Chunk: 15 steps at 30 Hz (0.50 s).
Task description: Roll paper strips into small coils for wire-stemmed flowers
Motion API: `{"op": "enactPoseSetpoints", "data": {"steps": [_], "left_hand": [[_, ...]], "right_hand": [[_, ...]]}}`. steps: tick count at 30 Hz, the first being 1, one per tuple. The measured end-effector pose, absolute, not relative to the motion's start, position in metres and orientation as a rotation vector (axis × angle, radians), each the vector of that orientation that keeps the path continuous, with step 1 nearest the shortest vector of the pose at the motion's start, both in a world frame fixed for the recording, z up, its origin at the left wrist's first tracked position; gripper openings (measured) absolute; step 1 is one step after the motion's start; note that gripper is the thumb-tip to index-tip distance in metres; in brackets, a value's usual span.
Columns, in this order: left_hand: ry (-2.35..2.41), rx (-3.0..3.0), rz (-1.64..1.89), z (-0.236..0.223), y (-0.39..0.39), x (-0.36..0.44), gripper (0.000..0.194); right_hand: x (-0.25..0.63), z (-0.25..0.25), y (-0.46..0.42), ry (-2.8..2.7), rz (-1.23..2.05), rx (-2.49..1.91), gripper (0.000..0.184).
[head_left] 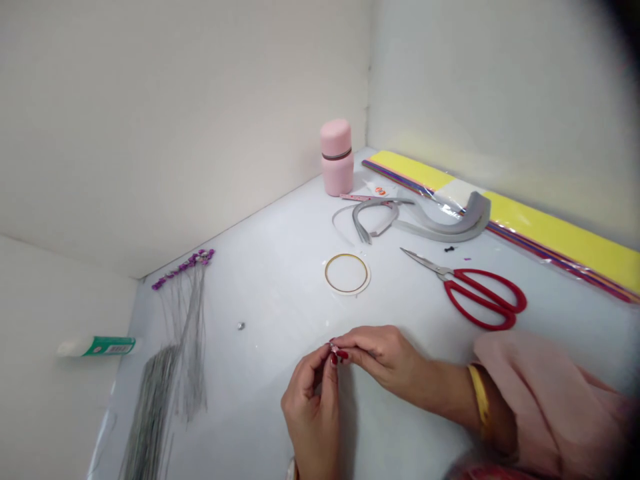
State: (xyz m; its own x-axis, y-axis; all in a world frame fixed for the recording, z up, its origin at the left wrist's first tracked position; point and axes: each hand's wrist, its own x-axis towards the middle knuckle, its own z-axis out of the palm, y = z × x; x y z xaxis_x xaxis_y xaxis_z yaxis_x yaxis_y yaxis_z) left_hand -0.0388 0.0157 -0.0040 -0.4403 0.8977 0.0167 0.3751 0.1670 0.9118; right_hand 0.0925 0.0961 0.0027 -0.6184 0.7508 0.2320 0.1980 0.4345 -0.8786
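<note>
Pinching a small glinting piece (333,347), the left hand (311,413) and the right hand (377,357) meet at the fingertips above the white tabletop (270,267). Both hands are closed in a fine grasp on the piece, not clenched into fists. The piece sits where the two hands meet. Fingers and red-painted nails cover most of it, so its shape and material cannot be made out.

The left forearm is cut off by the bottom edge of the view. The right forearm, with a yellow bangle (479,393) and a pink sleeve (543,400), runs out past the right edge. A dark blur hides the top right corner.

Ahead of the hands, and not touching them, lies a gold-rimmed tape ring (347,273). Red-handled scissors (480,300) rest ahead of the right hand, near the sleeve. Farther ahead stand a pink flask (336,157) and curved grey strips (440,223), with a flat pack of yellow paper strips (550,227) along the wall. Left of the left hand, tabletop separates the hands from a small metal bead (241,326). Beyond it lie purple-beaded wire stems (183,270), a bundle of grey wires (150,413) running off the bottom edge, and a green-labelled tube (107,346) at the far left.
</note>
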Motion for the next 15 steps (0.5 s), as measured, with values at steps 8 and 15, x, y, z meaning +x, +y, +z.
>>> {"op": "enactPoseSetpoints", "data": {"steps": [8, 15], "left_hand": [[1.881, 1.423, 1.247, 0.0009, 0.0168, -0.0398, 0.014], [1.974, 1.708, 1.241, 0.0058, 0.0172, -0.0398, 0.014]], "right_hand": [[0.0924, 0.001, 0.095, -2.057, 1.114, -0.793, 0.021], [0.0925, -0.0002, 0.0941, -2.056, 1.139, -0.808, 0.021]]}}
